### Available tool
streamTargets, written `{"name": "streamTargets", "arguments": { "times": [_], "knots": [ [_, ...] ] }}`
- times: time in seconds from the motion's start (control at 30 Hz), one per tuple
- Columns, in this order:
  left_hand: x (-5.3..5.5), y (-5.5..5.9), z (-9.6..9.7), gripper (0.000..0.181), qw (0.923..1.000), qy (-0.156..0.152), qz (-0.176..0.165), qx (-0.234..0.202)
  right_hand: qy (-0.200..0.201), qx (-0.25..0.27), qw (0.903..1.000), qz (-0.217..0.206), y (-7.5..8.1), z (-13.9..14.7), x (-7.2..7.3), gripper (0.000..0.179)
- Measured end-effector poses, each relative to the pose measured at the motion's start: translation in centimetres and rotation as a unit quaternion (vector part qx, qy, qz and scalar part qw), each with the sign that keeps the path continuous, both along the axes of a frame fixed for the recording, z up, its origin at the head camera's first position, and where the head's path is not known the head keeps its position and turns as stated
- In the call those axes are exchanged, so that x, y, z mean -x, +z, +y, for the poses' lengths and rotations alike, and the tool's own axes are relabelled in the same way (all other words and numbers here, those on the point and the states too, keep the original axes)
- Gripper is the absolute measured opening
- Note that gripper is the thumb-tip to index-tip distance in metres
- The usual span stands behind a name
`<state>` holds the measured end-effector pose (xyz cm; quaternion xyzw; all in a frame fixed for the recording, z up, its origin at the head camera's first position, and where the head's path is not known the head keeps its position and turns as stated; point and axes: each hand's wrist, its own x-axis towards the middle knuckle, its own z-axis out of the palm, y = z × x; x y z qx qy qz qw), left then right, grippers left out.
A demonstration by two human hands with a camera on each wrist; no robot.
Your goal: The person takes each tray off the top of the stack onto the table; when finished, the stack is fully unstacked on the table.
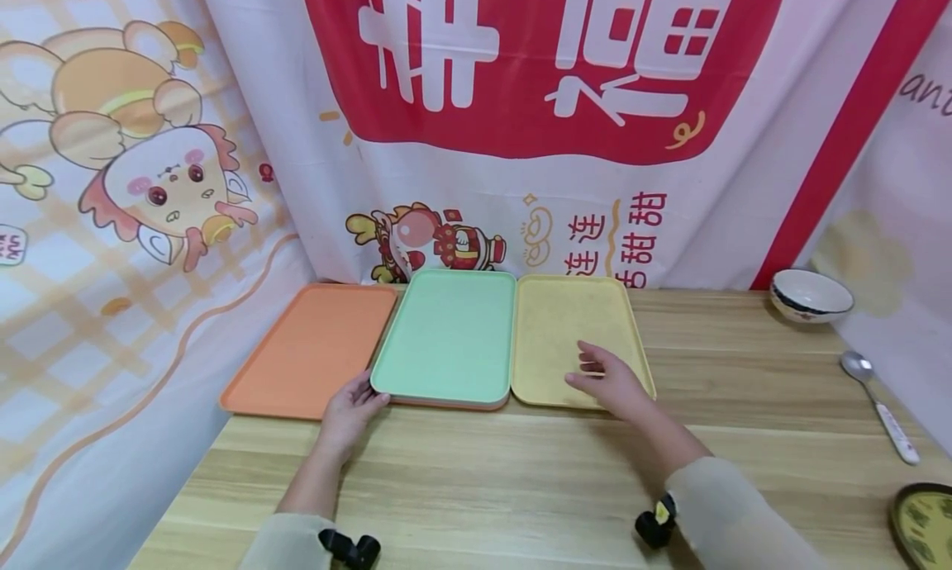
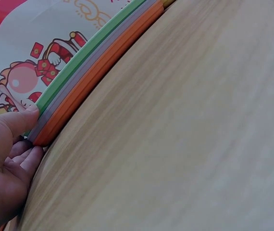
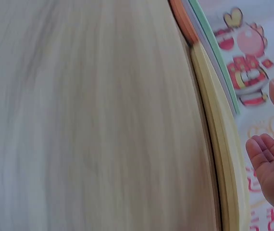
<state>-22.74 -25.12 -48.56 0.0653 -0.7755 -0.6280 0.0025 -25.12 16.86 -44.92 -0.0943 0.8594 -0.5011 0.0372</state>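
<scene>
A mint-green tray (image 1: 449, 339) tops a stack in the middle of the table's far side. Under it, the left wrist view shows a lilac tray (image 2: 89, 70) and an orange tray (image 2: 88, 86). My left hand (image 1: 348, 413) grips the stack's near left corner, with the thumb at the green rim and the fingers low beside the orange edge. To the left lies another orange tray (image 1: 312, 351). On the right, a yellow tray (image 1: 550, 330) adjoins the stack. Above it my right hand (image 1: 613, 384) hovers with loosely bent fingers, holding nothing.
A white bowl (image 1: 811, 296) stands at the far right corner of the wooden table (image 1: 506, 479). In front of it lies a spoon (image 1: 881, 409). A dark-rimmed, yellow-green dish (image 1: 925, 524) is partly cut off at right. Printed cloth (image 1: 245, 140) hangs behind and to the left.
</scene>
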Motion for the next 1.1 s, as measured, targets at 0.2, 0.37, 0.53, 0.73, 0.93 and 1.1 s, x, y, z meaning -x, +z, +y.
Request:
{"name": "streamTargets", "arguments": {
  "times": [0.2,0.37,0.53,0.73,0.93,1.1],
  "knots": [
    [0.1,0.0,-0.1,0.069,1.0000,0.000,0.000,-0.003,0.000,0.027,0.9993,-0.026,-0.2,-3.6,0.1,0.068],
    [0.0,0.0,-0.1,0.069,1.0000,0.001,0.002,-0.003,-0.004,0.035,0.9986,-0.040,-0.4,-6.0,0.3,0.066],
    [0.2,-0.2,-0.1,0.069,1.0000,0.003,0.004,-0.007,-0.013,0.045,0.9975,-0.052,-1.0,-7.9,0.4,0.064],
    [0.2,-0.2,-0.2,0.069,1.0000,-0.001,0.003,-0.004,-0.015,0.046,0.9975,-0.051,-1.5,-9.4,0.5,0.064],
    [0.0,-0.2,-0.3,0.070,0.9999,-0.005,0.004,-0.009,-0.004,0.018,0.9982,-0.057,-1.1,-10.2,0.5,0.065],
    [0.1,-0.3,-0.2,0.069,0.9999,-0.005,0.007,-0.013,-0.004,-0.006,0.9978,-0.066,-0.9,-10.6,0.6,0.066]
  ]
}}
